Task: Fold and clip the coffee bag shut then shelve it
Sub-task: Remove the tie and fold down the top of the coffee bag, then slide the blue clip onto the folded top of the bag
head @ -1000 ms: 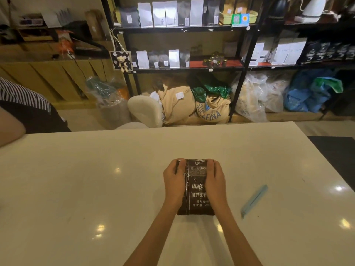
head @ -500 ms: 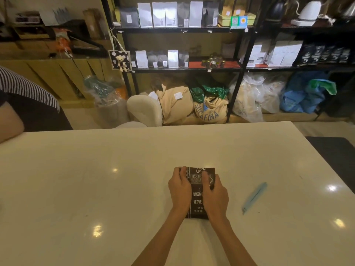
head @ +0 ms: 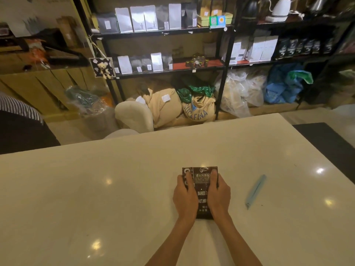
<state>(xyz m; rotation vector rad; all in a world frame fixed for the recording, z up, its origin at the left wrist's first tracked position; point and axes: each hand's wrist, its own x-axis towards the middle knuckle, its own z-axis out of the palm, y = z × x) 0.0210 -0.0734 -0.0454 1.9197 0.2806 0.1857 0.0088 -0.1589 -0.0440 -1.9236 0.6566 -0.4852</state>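
Observation:
A dark brown coffee bag (head: 201,187) with white print lies flat on the cream table (head: 115,189), its top edge pointing away from me. My left hand (head: 185,196) rests on the bag's left side and my right hand (head: 218,194) on its right side, fingers pressing down near the upper part. A light blue bag clip (head: 255,191) lies on the table to the right of the bag, apart from both hands. Beyond the table stands a black shelf rack (head: 167,71) holding several coffee bags.
A person in a striped sleeve (head: 17,108) sits at the table's far left. Burlap sacks (head: 197,110) and plastic bags (head: 240,93) crowd the floor under the shelves. A cream chair (head: 134,116) stands behind the table's far edge. A dark mat (head: 330,143) lies at the right.
Both hands have slid back along the bag toward me and closer together, so more of the bag's top end shows. The bag and the clip stay in place.

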